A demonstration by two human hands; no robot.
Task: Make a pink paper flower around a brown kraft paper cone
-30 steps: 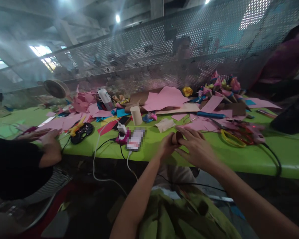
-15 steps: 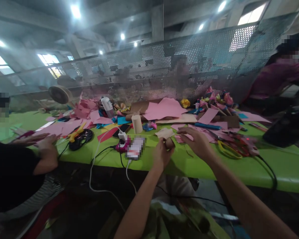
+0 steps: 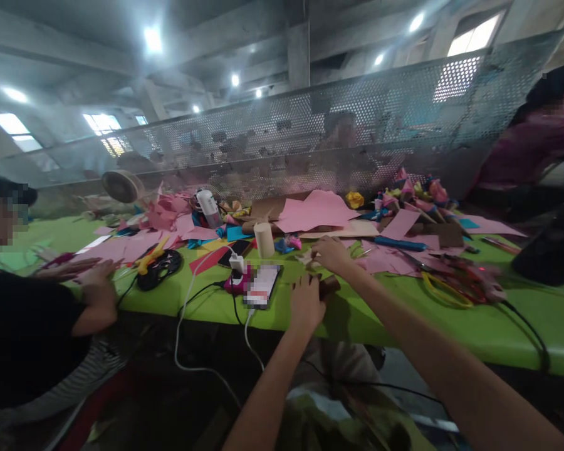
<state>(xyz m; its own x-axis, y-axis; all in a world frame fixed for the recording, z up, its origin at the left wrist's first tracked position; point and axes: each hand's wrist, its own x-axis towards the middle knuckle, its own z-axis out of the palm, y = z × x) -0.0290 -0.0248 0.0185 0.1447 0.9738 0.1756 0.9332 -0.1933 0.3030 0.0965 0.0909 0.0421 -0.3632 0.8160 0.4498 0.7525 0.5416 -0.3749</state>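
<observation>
- A phone lies on the green bench, just left of the left hand; pink paper lies behind.
- The right hand lies over a beige scrap; blur hides whether it grips.
- The left hand is closed round a brown roll at the bench's front edge, just below the right hand.

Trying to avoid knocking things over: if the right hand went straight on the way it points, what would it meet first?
Probably the crumpled tan paper just ahead of it: the right hand points left and away over the table. The cream roll stands further along, though depth is unclear.
</observation>
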